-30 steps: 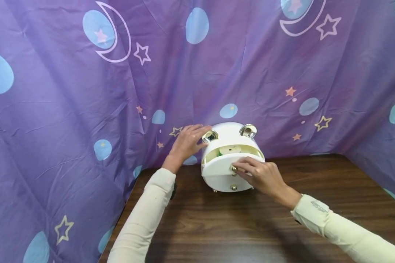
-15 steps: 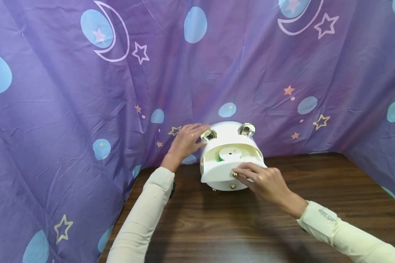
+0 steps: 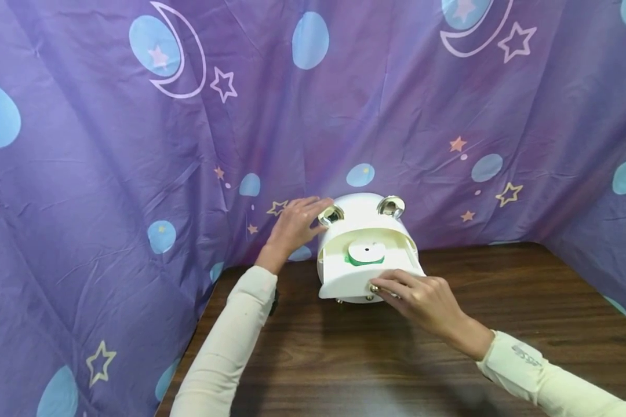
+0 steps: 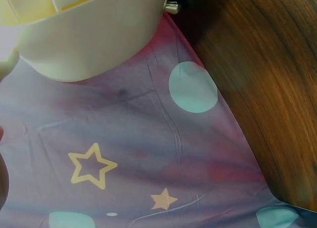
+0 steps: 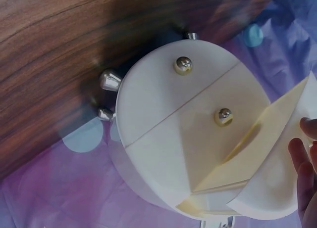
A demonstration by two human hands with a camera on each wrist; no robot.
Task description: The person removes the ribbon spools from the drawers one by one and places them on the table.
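The white cabinet (image 3: 362, 209) stands at the back edge of the bench (image 3: 313, 359), nearer its back left corner than the right one, with the purple cloth close behind. The right grip (image 3: 417, 298) is closed in a pinch on the small knob (image 3: 374, 288) of the top drawer (image 3: 344, 284), which juts out toward the front edge. The left grip (image 3: 296, 225) is spread, thumb apart from fingers, at the gold-rimmed left ear (image 3: 331, 215); whether it presses firmly I cannot tell. A white disc (image 3: 371, 253) with green under it lies in the drawer.

Too hard a pull could bring the drawer right out and spill the disc. If the left grip only rests lightly, the cabinet could tip or slide forward on its little metal feet (image 5: 110, 80). Fingertips could also slip off so small a knob.
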